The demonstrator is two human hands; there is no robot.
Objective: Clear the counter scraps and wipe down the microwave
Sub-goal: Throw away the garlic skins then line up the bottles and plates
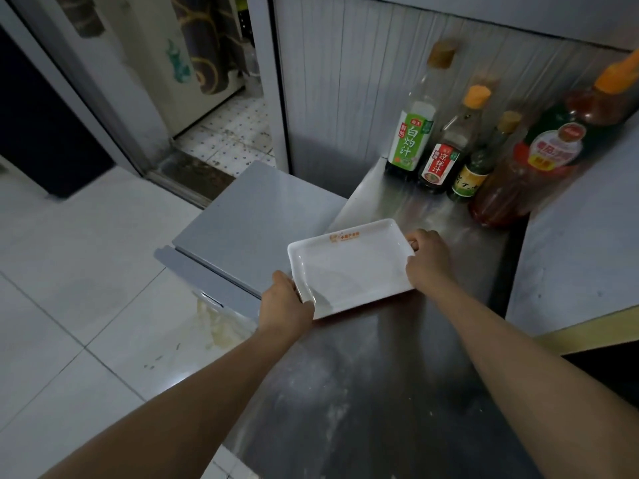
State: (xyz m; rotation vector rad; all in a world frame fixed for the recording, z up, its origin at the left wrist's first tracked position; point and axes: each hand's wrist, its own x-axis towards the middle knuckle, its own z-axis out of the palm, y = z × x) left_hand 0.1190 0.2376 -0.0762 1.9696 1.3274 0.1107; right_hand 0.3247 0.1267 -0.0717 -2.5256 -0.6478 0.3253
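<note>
A white rectangular tray (pixel 349 267) with a small orange logo lies on the steel counter (pixel 363 392), its left part hanging over the counter's edge. My left hand (pixel 285 302) grips the tray's near left corner. My right hand (pixel 427 261) grips its right short edge, fingers curled over the rim. The tray holds nothing that I can make out. The counter surface shows pale dusty smears. The grey top of a box-like appliance (pixel 574 257), possibly the microwave, fills the right side.
Several sauce bottles (pixel 411 136) stand at the counter's far end against the ribbed wall, with a large red oil bottle (pixel 525 174) among them. A grey cabinet (pixel 256 223) sits left of the counter, with a pale bag (pixel 221 326) below it. White floor tiles (pixel 69 305) lie to the left.
</note>
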